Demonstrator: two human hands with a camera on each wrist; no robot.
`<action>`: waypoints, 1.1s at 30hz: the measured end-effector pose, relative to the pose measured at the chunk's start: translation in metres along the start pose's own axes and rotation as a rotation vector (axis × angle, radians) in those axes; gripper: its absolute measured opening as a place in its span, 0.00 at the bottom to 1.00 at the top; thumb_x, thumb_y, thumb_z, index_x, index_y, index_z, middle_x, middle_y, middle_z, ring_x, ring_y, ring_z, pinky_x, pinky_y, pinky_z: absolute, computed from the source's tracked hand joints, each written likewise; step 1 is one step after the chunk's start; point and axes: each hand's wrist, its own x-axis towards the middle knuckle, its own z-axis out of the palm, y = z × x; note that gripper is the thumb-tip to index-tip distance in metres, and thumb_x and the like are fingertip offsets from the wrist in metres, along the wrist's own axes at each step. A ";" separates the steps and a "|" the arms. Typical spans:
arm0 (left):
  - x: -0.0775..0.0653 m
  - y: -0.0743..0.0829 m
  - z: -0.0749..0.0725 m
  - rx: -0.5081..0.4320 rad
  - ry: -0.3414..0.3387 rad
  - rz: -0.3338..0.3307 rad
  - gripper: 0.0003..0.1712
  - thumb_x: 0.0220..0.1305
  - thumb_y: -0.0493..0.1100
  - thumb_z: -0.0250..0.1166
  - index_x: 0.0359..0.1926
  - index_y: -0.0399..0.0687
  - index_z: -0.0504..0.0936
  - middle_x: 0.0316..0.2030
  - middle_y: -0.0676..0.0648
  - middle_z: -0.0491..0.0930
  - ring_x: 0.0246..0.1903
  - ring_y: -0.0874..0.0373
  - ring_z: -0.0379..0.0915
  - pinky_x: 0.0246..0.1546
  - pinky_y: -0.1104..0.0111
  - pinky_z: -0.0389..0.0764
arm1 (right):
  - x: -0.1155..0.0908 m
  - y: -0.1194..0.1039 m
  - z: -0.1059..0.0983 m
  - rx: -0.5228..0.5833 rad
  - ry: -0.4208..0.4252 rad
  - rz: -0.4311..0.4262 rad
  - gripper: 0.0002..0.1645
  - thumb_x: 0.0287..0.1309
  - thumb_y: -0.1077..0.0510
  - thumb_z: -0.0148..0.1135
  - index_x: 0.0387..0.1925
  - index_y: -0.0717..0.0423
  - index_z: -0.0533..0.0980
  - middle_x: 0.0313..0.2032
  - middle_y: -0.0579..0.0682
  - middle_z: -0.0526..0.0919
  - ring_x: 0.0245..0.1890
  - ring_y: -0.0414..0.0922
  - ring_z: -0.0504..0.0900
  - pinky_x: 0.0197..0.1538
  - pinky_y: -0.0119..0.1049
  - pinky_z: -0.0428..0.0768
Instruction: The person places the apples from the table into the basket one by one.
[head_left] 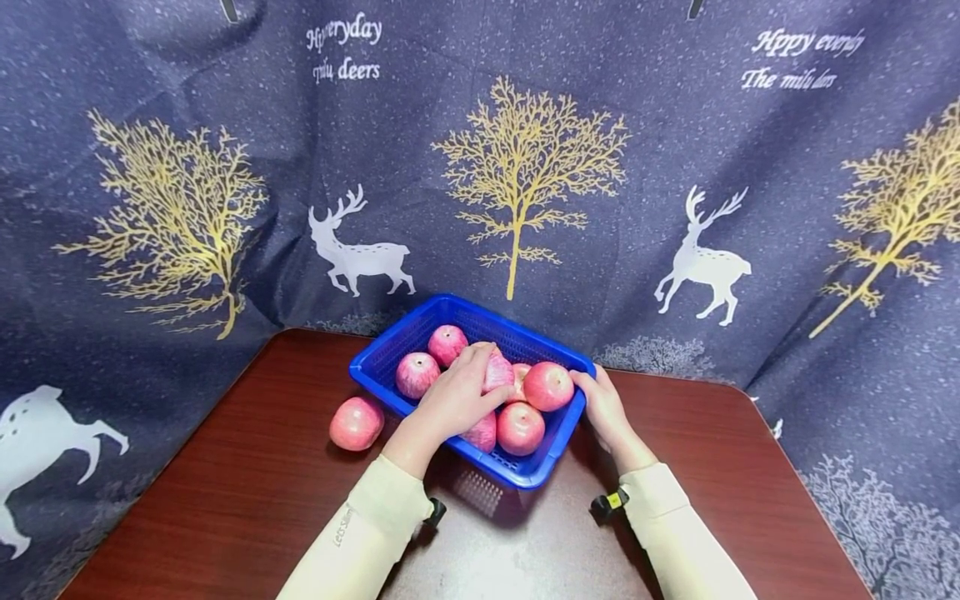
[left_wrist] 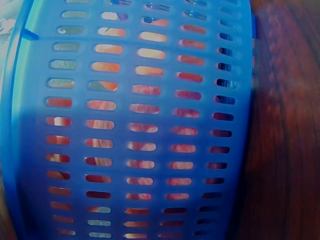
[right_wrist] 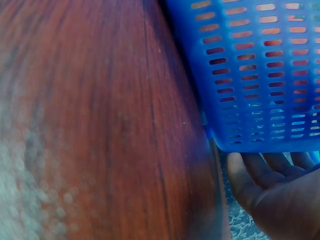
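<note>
A blue plastic basket [head_left: 465, 308] with slotted walls stands at an angle on the table, holding several red apples. My left hand [head_left: 457, 392] reaches over its front rim and grips an apple [head_left: 498, 372] among the others; part of that fruit is hidden by the fingers. At the basket's right end, my right hand [head_left: 606, 408] holds the rim. The right wrist view shows the right hand's fingers [right_wrist: 240, 172] against the basket wall [right_wrist: 245, 65]. In the left wrist view the slotted wall [left_wrist: 165, 115] fills most of the frame, with apples showing through the slots.
One loose apple [head_left: 357, 423] lies on the brown wooden table [head_left: 247, 467], just outside the basket's left front corner. A dark blue cloth [head_left: 450, 167] printed with trees and deer hangs behind the table. Black wrist devices [head_left: 602, 507] sit under both sleeves.
</note>
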 end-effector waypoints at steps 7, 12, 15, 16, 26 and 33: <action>-0.001 0.000 0.001 0.042 -0.010 0.027 0.48 0.79 0.62 0.68 0.86 0.42 0.63 0.81 0.38 0.66 0.76 0.39 0.71 0.74 0.40 0.74 | -0.001 -0.001 0.000 -0.004 0.001 -0.001 0.26 0.83 0.51 0.58 0.69 0.65 0.71 0.62 0.59 0.77 0.53 0.41 0.81 0.58 0.30 0.81; -0.002 0.000 0.002 0.069 -0.017 0.045 0.44 0.80 0.59 0.67 0.85 0.44 0.65 0.80 0.40 0.67 0.76 0.40 0.71 0.73 0.40 0.74 | -0.001 -0.001 0.000 -0.014 0.000 0.005 0.27 0.83 0.50 0.58 0.70 0.64 0.71 0.63 0.59 0.76 0.54 0.42 0.81 0.58 0.29 0.81; -0.002 -0.001 0.002 0.085 -0.021 0.042 0.44 0.80 0.59 0.66 0.85 0.44 0.65 0.80 0.40 0.67 0.77 0.41 0.69 0.74 0.40 0.73 | -0.001 -0.001 0.000 -0.016 0.000 0.011 0.27 0.83 0.50 0.58 0.70 0.64 0.71 0.64 0.60 0.76 0.54 0.41 0.81 0.58 0.29 0.80; -0.002 -0.001 0.003 0.091 -0.022 0.041 0.44 0.80 0.59 0.66 0.86 0.44 0.65 0.80 0.41 0.67 0.77 0.41 0.69 0.74 0.40 0.73 | -0.001 -0.001 0.000 -0.015 -0.001 0.012 0.27 0.83 0.50 0.58 0.70 0.64 0.70 0.64 0.60 0.76 0.54 0.41 0.81 0.58 0.29 0.80; -0.003 0.000 0.004 0.124 -0.016 0.024 0.49 0.78 0.62 0.68 0.87 0.46 0.61 0.82 0.41 0.66 0.78 0.41 0.68 0.72 0.41 0.75 | -0.001 -0.001 0.001 0.004 -0.002 0.001 0.26 0.83 0.51 0.58 0.68 0.65 0.70 0.61 0.58 0.76 0.52 0.40 0.82 0.57 0.29 0.81; -0.003 0.003 0.000 0.126 0.037 0.030 0.50 0.77 0.61 0.70 0.87 0.44 0.62 0.79 0.38 0.69 0.76 0.40 0.70 0.71 0.42 0.77 | -0.002 -0.001 0.001 0.000 -0.002 0.000 0.26 0.83 0.51 0.58 0.68 0.65 0.71 0.61 0.58 0.76 0.52 0.40 0.81 0.57 0.29 0.81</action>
